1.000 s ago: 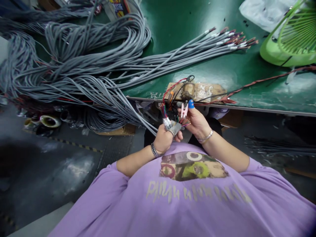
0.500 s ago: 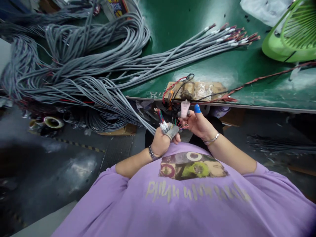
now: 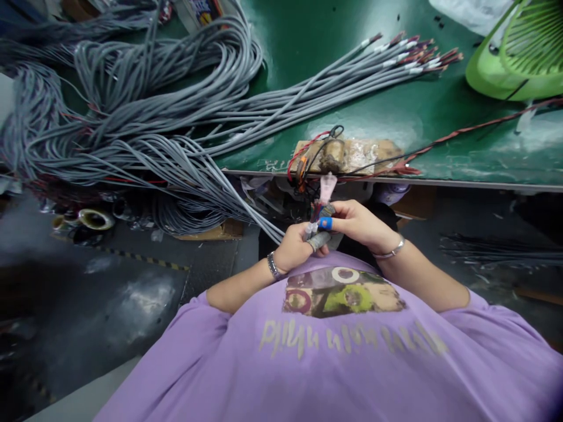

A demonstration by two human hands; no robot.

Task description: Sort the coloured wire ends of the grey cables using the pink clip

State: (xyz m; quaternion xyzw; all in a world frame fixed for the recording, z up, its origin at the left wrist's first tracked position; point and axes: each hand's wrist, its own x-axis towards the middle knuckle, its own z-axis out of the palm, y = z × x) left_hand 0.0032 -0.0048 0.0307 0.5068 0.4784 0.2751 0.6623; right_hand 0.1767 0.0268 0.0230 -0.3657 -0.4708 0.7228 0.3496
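My left hand [image 3: 292,249] is closed around the end of several grey cables [image 3: 268,227], its thumb wrapped in grey tape. White-banded cable ends [image 3: 311,230] poke up out of its grip. My right hand [image 3: 363,225] is closed just beside it, pinching the thin coloured wires [image 3: 315,210] at the cable tips. Blue tape wraps its thumb and grey tape its forefinger, and these fingers partly hide the wires. Right above the fingertips is a pale pink, funnel-like piece [image 3: 328,186] at the bench edge; what holds it cannot be made out.
On the green bench [image 3: 299,35] lies a big heap of grey cable [image 3: 176,105], stripped ends [image 3: 413,55] toward the right. A wooden block [image 3: 373,153] with black and red leads sits at the front edge. A green fan [image 3: 497,82] stands at right.
My right hand has moved left and down, from beside the pink piece onto the wires at the cable ends. My left hand has shifted slightly right with the cables.
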